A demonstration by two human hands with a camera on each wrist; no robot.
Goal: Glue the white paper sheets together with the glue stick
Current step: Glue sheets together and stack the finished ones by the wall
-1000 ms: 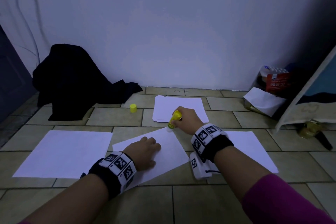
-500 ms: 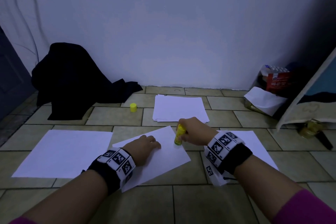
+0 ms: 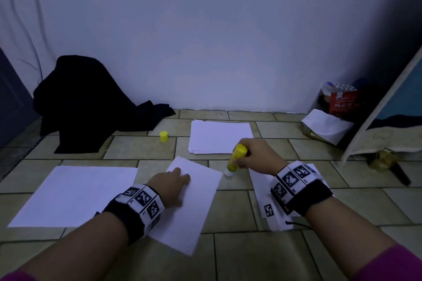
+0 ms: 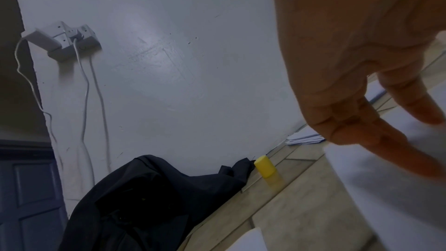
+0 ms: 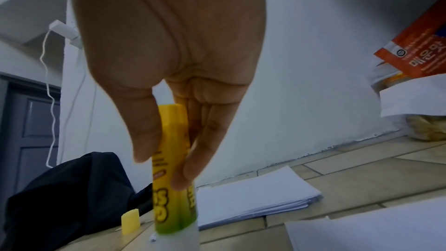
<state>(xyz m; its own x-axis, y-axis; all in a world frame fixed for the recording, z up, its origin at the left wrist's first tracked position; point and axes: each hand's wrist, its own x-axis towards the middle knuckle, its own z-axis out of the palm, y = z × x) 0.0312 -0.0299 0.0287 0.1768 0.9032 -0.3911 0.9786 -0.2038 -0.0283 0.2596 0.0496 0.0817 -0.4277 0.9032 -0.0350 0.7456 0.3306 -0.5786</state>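
Observation:
My right hand [image 3: 252, 158] [image 5: 169, 169] pinches the yellow glue stick [image 3: 236, 158] [image 5: 172, 178] between thumb and fingers. The stick stands almost upright, its white tip down at the right corner of the middle white sheet [image 3: 196, 203]. My left hand [image 3: 170, 183] [image 4: 376, 133] lies flat on that sheet with straight fingers. Another white sheet [image 3: 75, 194] lies to the left on the tiled floor. A third sheet [image 3: 257, 180] lies under my right wrist. The yellow glue cap [image 3: 164, 136] [image 4: 265, 167] [image 5: 130, 223] stands apart near the dark cloth.
A stack of white paper [image 3: 220, 137] [image 5: 253, 194] lies behind the hands. A heap of dark cloth [image 3: 84, 102] sits at the back left against the wall. Packets and a red box [image 3: 342, 101] crowd the back right corner beside a leaning board [image 3: 388, 107].
The right hand has carried the glue stick from the sheet's far corner along its right edge to the right corner. The middle sheet has turned under the left hand.

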